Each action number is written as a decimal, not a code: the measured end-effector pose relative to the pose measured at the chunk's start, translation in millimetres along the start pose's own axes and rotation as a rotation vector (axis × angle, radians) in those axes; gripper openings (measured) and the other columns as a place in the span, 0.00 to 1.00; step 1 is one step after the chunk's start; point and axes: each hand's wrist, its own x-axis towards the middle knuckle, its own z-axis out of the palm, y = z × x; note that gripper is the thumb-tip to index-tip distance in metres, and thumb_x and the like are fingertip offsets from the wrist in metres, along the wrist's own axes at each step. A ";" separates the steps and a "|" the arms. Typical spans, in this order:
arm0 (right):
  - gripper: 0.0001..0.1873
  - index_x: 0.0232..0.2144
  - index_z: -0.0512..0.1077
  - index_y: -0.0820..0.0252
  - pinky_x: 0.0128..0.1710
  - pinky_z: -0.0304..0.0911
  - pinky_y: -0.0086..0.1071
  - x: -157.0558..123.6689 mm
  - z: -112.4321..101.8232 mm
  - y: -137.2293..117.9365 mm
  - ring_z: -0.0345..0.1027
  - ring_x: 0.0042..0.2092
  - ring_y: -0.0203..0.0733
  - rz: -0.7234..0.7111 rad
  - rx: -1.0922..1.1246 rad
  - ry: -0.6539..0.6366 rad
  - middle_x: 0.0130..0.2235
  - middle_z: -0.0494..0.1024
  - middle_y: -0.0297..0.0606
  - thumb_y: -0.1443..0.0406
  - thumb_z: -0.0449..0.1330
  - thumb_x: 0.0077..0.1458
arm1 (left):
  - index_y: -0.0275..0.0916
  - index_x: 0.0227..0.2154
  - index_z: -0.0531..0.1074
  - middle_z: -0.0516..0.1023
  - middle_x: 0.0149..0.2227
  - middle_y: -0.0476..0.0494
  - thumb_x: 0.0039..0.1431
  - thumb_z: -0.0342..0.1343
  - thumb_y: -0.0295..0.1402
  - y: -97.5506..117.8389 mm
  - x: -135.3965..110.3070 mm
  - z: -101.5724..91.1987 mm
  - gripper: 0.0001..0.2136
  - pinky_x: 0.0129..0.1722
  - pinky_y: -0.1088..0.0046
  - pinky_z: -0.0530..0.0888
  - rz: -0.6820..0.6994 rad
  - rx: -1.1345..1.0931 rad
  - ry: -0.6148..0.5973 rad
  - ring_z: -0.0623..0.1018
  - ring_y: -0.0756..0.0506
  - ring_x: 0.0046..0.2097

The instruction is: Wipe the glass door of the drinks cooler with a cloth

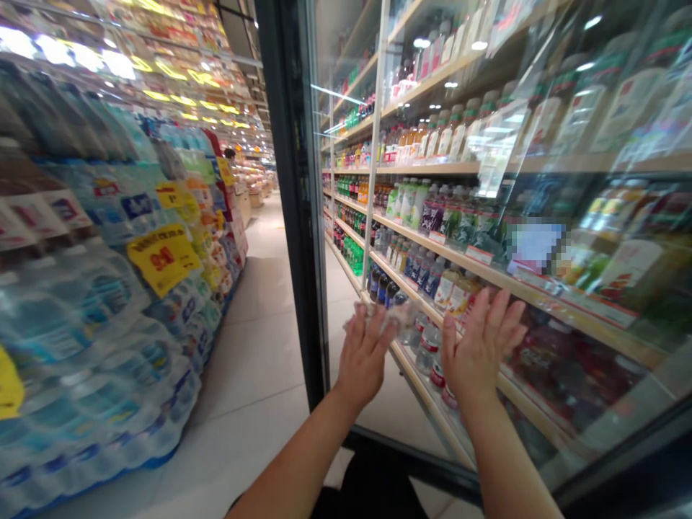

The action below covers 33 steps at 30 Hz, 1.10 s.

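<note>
My left hand [363,364] lies against the glass door [346,238], with a crumpled greyish-white cloth [398,317] under its fingers. The cloth is mostly covered by the hand, and its edges are blurred. To the right, my right hand [478,349] is raised with its fingers apart and nothing in it. Whether its palm touches the glass I cannot tell. Behind the pane, shelves [432,245] carry rows of bottled drinks.
The door's dark frame [289,187] rises just left of my hands, and its lower rail [416,461] crosses below them. Stacked packs of bottled water [59,339] with a yellow price sign [163,258] line the left. A tiled aisle floor [254,317] runs between.
</note>
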 end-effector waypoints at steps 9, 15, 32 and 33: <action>0.42 0.74 0.34 0.64 0.67 0.41 0.69 -3.0 5.0 6.9 0.27 0.75 0.64 -0.067 -0.077 0.002 0.74 0.42 0.59 0.55 0.50 0.70 | 0.37 0.70 0.54 0.49 0.74 0.33 0.63 0.46 0.14 -16.0 31.3 -4.8 0.33 0.72 0.47 0.50 -0.143 0.019 0.116 0.43 0.35 0.75; 0.43 0.74 0.35 0.64 0.67 0.40 0.68 -6.1 5.7 7.3 0.29 0.75 0.65 -0.068 -0.063 0.000 0.74 0.42 0.59 0.54 0.51 0.70 | 0.37 0.59 0.70 0.66 0.68 0.39 0.63 0.48 0.16 1.8 -7.5 1.9 0.24 0.73 0.55 0.50 0.124 -0.030 -0.046 0.47 0.37 0.75; 0.41 0.74 0.36 0.62 0.68 0.40 0.66 -9.1 1.3 -0.1 0.30 0.75 0.63 -0.019 -0.024 -0.003 0.74 0.45 0.59 0.55 0.51 0.70 | 0.34 0.67 0.60 0.58 0.71 0.29 0.64 0.46 0.16 -10.0 23.8 -7.4 0.29 0.70 0.45 0.57 -0.104 0.129 0.046 0.46 0.32 0.75; 0.42 0.74 0.35 0.62 0.68 0.40 0.66 -9.2 1.0 -0.7 0.30 0.75 0.63 -0.013 -0.023 -0.003 0.74 0.45 0.59 0.56 0.52 0.70 | 0.34 0.69 0.56 0.55 0.72 0.29 0.64 0.46 0.16 -14.1 32.2 -8.8 0.31 0.70 0.43 0.57 -0.135 0.131 0.073 0.45 0.32 0.75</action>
